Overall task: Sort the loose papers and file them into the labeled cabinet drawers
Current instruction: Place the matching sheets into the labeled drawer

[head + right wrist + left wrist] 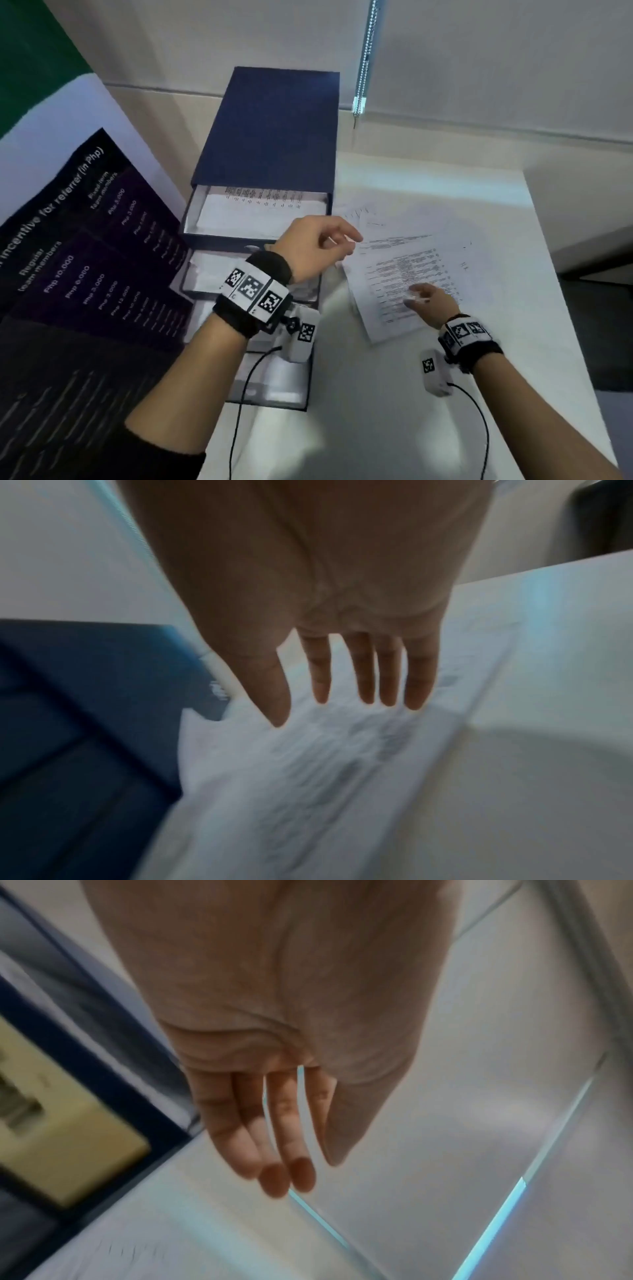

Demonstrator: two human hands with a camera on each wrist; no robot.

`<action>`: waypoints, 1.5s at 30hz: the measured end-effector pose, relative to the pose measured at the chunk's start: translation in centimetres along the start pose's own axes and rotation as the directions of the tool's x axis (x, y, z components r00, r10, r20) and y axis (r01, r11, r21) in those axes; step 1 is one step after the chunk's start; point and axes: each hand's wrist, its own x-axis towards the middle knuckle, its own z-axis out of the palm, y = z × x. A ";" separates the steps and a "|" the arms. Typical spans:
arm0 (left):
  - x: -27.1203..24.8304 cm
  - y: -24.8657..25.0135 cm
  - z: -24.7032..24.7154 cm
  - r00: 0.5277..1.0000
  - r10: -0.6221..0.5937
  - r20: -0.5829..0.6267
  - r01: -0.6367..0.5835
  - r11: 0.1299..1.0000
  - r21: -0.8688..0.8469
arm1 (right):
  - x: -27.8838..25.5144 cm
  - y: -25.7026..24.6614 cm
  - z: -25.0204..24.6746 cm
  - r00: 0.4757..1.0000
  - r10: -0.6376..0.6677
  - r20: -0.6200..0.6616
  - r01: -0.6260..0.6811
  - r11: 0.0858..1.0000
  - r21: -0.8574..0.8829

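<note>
Partly done: cabinet (267, 137) drawers hold sheets; loose papers (400, 274) remain on surface (376, 394). Right hand (431, 303) flat-fingered over papers, left hand (315, 246) relaxed, empty.

The head view is dim and cool, with a soft bright patch of glare on the desk (394, 178) toward 1 o'clock and another sheen near 6 o'clock. Hand shadows fall softly on the papers (404, 274). Straight lines bow toward the edges, and the poster (85, 257) at 9 o'clock smears. The right hand (433, 303) shows motion blur at its fingertips. The left wrist view is soft throughout; the left hand (274, 1042) is shaded, and cyan fringes edge the bright lines at 5 o'clock. The right wrist view is heavily blurred, its print unreadable, the palm dark against pale paper.
</note>
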 end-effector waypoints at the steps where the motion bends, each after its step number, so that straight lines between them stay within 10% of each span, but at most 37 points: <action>1: 1.9 0.0 2.0 1.000 0.000 0.010 0.000 1.000 -0.007 | 0.9 2.1 -0.6 0.996 0.086 -0.001 -0.086 0.995 -0.050; 5: 9.9 -2.3 9.8 0.988 -0.140 0.062 0.137 0.989 0.049 | 4.1 8.3 -2.3 0.939 0.322 -0.117 -0.332 0.940 -0.076; 13: 20.0 -9.2 18.5 0.879 -0.470 0.080 0.377 0.788 0.487 | 8.2 11.6 -4.1 0.933 0.268 -0.239 -0.252 0.963 0.097; 28: 24.0 -11.3 22.4 0.910 -0.413 0.021 0.221 0.529 0.819 | 11.0 17.1 -5.3 0.960 0.225 -0.169 -0.144 0.909 0.392; 38: 17.8 -10.3 24.3 0.820 -0.551 0.156 0.318 0.665 0.676 | 6.8 16.9 -3.1 0.976 0.216 -0.016 -0.155 0.747 0.646; 41: 15.2 -9.9 25.5 0.738 -0.607 0.296 0.426 0.758 0.494 | 5.4 16.7 -2.1 0.988 0.149 0.049 -0.150 0.804 0.576; 45: 13.1 -9.8 25.0 0.772 -0.531 0.350 0.516 0.844 0.144 | 4.6 18.2 -3.1 0.989 0.137 0.047 -0.136 0.774 0.619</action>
